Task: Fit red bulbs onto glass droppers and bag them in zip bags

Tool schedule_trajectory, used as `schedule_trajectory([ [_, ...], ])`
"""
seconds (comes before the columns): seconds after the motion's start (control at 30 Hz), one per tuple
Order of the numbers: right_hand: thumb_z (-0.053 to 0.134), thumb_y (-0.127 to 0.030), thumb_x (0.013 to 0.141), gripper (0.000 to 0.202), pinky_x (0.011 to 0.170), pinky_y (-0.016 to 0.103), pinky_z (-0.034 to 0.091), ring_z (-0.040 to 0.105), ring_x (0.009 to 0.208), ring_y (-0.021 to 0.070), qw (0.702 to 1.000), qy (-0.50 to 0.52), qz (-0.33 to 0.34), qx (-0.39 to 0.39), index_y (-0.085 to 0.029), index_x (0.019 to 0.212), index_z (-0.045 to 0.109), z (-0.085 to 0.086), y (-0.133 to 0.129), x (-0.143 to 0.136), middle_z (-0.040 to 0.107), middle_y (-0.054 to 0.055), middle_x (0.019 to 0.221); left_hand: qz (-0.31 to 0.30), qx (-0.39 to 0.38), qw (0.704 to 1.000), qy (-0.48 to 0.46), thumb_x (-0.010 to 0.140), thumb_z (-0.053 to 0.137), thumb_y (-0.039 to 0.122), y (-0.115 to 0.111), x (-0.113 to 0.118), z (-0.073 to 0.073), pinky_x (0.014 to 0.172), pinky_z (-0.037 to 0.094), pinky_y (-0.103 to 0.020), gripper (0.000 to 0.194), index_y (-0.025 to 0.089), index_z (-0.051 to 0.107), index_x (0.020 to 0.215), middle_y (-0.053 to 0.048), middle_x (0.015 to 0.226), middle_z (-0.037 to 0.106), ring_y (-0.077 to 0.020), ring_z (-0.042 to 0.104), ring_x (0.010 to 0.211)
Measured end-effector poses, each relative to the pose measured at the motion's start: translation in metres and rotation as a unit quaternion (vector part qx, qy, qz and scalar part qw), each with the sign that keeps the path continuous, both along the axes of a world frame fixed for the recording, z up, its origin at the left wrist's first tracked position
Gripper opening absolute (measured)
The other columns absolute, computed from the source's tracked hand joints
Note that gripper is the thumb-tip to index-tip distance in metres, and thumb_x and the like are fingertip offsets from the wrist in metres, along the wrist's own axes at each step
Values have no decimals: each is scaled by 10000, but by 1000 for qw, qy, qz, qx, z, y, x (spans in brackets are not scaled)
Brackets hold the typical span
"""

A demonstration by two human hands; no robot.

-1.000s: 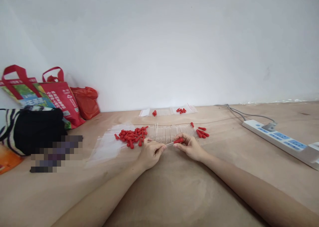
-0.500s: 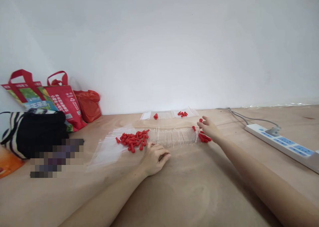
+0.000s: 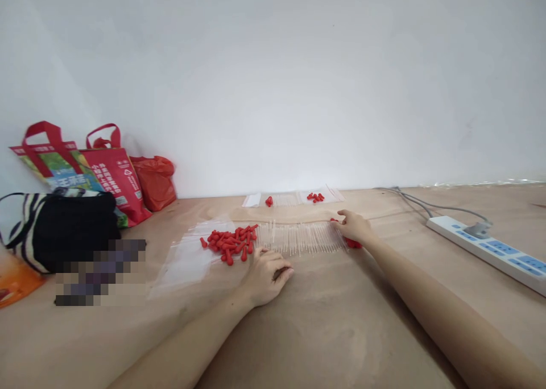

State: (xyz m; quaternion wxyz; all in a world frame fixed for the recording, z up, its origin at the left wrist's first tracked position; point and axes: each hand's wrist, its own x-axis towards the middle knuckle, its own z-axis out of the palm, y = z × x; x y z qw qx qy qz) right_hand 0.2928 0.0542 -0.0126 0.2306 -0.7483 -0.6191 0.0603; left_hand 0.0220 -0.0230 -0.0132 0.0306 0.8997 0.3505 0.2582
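My left hand [image 3: 268, 278] rests on the table with its fingers loosely bent and the thumb apart, holding nothing that I can see. It lies by the left end of a row of thin clear tubes [image 3: 305, 240]. Just beyond it is a pile of red rubber bulbs [image 3: 230, 242], partly on clear plastic bags [image 3: 183, 264]. At the row's right end, my right hand [image 3: 355, 227] is closed, fingertips at a red-bulbed dropper [image 3: 333, 220]; the fingers hide most of it. More red-bulbed droppers [image 3: 353, 243] show partly under that hand.
Near the wall lies a clear bag [image 3: 294, 198] with tubes and red bulbs [image 3: 315, 197]. A white power strip [image 3: 490, 247] with a grey cable is at the right. Shopping bags [image 3: 115, 178], a black striped bag [image 3: 77, 224] and a pixelated object [image 3: 100, 272] are at the left.
My right hand has come down and slightly nearer, over the droppers at the row's right end. The raised red bulb is hidden now. My left hand stays put; the view shifts slightly.
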Motion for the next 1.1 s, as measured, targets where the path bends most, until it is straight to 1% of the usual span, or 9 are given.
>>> schedule_trajectory([
  [0.1, 469, -445, 730, 382, 663, 297, 389, 584, 836, 223, 1000, -1, -18, 0, -185, 981, 592, 2, -4, 10, 649, 85, 888, 9, -3, 1000, -3, 806, 479, 226, -1, 0, 1, 782, 259, -363, 169, 199, 620, 717, 14, 658, 627, -140, 545, 660],
  [0.17, 472, -437, 725, 327, 644, 284, 384, 589, 809, 214, 1000, -17, -24, -7, -200, 893, 624, 3, -8, 19, 653, 73, 878, 31, 0, 999, -10, 803, 480, 228, 0, 0, 2, 784, 252, -362, 169, 203, 616, 706, 15, 675, 636, -144, 544, 679],
  [0.27, 493, -440, 695, 298, 609, 266, 376, 592, 769, 204, 999, -32, -22, -31, -210, 806, 646, 6, -13, 30, 660, 58, 829, 100, 10, 994, -30, 783, 501, 234, 1, 0, 2, 768, 250, -354, 154, 198, 596, 667, 23, 662, 629, -151, 536, 693],
  [0.37, 528, -447, 656, 286, 560, 246, 370, 594, 693, 184, 997, -12, 0, -71, -203, 738, 651, 8, -16, 36, 664, 50, 737, 185, 18, 981, -49, 754, 526, 254, 3, 0, 2, 723, 262, -336, 171, 175, 545, 603, 23, 604, 590, -157, 524, 673],
  [0.43, 531, -437, 654, 276, 531, 236, 365, 589, 627, 168, 994, 5, 17, -104, -188, 680, 648, 7, -16, 36, 655, 52, 654, 218, 16, 974, -53, 741, 535, 262, 4, 0, 1, 701, 267, -326, 158, 173, 531, 611, 25, 595, 570, -159, 517, 667],
  [0.6, 528, -375, 665, 239, 504, 229, 360, 576, 564, 152, 990, 7, 21, -141, -176, 592, 637, 9, -16, 30, 640, 55, 583, 231, 13, 972, -48, 733, 542, 258, 6, -1, 0, 704, 266, -325, 66, 197, 567, 735, 29, 621, 557, -165, 510, 683],
  [0.9, 499, -287, 672, 228, 484, 239, 334, 553, 534, 154, 988, -43, 10, -147, -177, 510, 616, 19, -22, 19, 620, 65, 558, 237, 7, 971, -33, 746, 537, 276, 5, -1, -2, 732, 256, -352, 104, 217, 599, 688, 13, 668, 591, -179, 513, 734],
  [1.0, 492, -306, 687, 267, 473, 238, 319, 531, 499, 146, 989, -33, 21, -140, -175, 482, 600, 20, -20, 23, 588, 59, 511, 265, 15, 964, -35, 751, 528, 288, 9, -2, 2, 737, 260, -358, 101, 226, 602, 720, 7, 709, 601, -189, 519, 768],
  [1.1, 494, -317, 697, 280, 458, 236, 294, 510, 473, 138, 993, -28, 8, -117, -175, 472, 582, 25, -20, 28, 564, 48, 484, 315, 20, 949, -21, 739, 526, 297, 23, -1, 12, 745, 267, -369, 105, 227, 600, 765, -15, 765, 616, -213, 516, 823],
])
